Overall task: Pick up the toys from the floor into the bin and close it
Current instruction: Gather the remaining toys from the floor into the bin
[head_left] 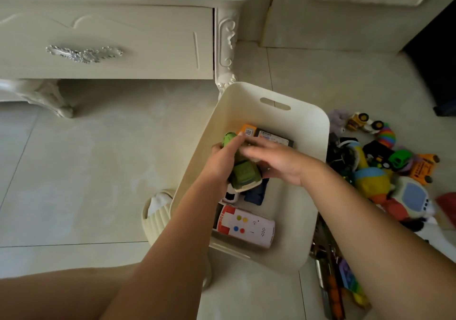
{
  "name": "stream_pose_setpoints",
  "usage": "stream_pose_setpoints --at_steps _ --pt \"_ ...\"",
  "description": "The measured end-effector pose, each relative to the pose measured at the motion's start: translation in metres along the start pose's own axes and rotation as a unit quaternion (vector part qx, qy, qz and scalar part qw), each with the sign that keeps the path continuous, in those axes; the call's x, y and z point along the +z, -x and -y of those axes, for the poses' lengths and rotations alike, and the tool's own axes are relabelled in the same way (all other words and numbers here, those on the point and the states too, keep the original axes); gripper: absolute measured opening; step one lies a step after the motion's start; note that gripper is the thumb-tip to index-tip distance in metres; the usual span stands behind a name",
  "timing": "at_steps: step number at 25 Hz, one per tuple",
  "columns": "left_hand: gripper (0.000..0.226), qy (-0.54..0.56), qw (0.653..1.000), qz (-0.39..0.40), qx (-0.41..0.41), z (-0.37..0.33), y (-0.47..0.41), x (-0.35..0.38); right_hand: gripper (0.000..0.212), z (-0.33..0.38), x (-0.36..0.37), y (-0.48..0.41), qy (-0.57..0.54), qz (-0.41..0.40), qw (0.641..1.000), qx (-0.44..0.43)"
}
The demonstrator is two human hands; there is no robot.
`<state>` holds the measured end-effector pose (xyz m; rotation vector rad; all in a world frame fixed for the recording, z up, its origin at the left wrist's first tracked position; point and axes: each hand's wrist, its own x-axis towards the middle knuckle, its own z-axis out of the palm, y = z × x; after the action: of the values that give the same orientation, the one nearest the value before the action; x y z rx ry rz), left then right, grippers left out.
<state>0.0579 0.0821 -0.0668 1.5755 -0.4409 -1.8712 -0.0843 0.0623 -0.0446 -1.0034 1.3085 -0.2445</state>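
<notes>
A cream plastic bin (291, 127) stands open on the tiled floor. Inside it, my left hand (223, 161) grips a green toy truck (243, 174), held just above the bin's contents. My right hand (274, 160) lies across the truck's top, fingers spread and blurred; whether it grips the truck I cannot tell. Lower in the bin lie a white toy ambulance (246, 225), a dark blue toy (255, 193) and boxed items (274, 138). A pile of toys (385, 169) lies on the floor right of the bin.
A cream cabinet with a drawer (106, 43) and carved leg (225, 48) stands behind the bin. A ribbed cream object (158, 218) sits at the bin's left. Long toys (335, 287) lie on the floor at the lower right. A dark object (441, 72) is far right.
</notes>
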Motion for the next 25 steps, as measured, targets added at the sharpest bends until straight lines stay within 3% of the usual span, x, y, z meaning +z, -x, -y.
stream_pose_setpoints --at_steps 2,3,5,7,9,11,12,14,18,21,23,25 --pt "0.090 0.002 0.999 0.040 -0.006 -0.001 -0.006 0.010 0.076 -0.003 0.002 0.004 0.068 -0.038 0.997 -0.010" --pt "0.082 -0.004 0.998 0.060 -0.007 -0.001 -0.009 0.014 0.080 -0.005 0.000 0.005 0.076 -0.081 0.994 -0.003" --pt "0.046 -0.078 0.996 0.050 0.001 0.002 -0.017 0.020 0.078 -0.015 -0.010 0.004 0.067 -0.164 0.984 0.022" --pt "0.023 -0.258 0.966 0.008 0.030 0.012 -0.030 0.021 0.073 -0.022 -0.023 0.000 0.051 -0.214 0.974 0.052" --pt "0.043 -0.456 0.888 0.032 0.058 0.026 -0.046 0.021 0.069 -0.025 -0.035 -0.006 0.044 -0.226 0.971 0.069" --pt "0.054 -0.626 0.770 0.085 0.090 0.041 -0.064 0.023 0.068 -0.022 -0.040 -0.010 0.054 -0.232 0.969 0.065" --pt "0.058 -0.686 0.712 0.102 0.109 0.047 -0.071 0.025 0.070 -0.020 -0.043 -0.014 0.075 -0.238 0.967 0.054" --pt "0.061 -0.738 0.650 0.122 0.135 0.053 -0.077 0.032 0.076 -0.016 -0.047 -0.025 0.148 -0.230 0.961 0.036" --pt "0.045 -0.746 0.638 0.137 0.135 0.060 -0.077 0.035 0.090 -0.018 -0.052 -0.049 0.336 -0.137 0.929 0.072" --pt "0.041 -0.709 0.678 0.139 0.136 0.059 -0.077 0.024 0.086 -0.027 -0.043 -0.063 0.483 -0.091 0.866 0.091" --pt "0.041 -0.696 0.690 0.138 0.143 0.056 -0.077 0.016 0.080 -0.039 -0.036 -0.073 0.515 -0.098 0.847 0.086" --pt "0.045 -0.710 0.676 0.135 0.144 0.057 -0.076 0.013 0.077 -0.054 -0.034 -0.080 0.525 -0.107 0.840 0.080"
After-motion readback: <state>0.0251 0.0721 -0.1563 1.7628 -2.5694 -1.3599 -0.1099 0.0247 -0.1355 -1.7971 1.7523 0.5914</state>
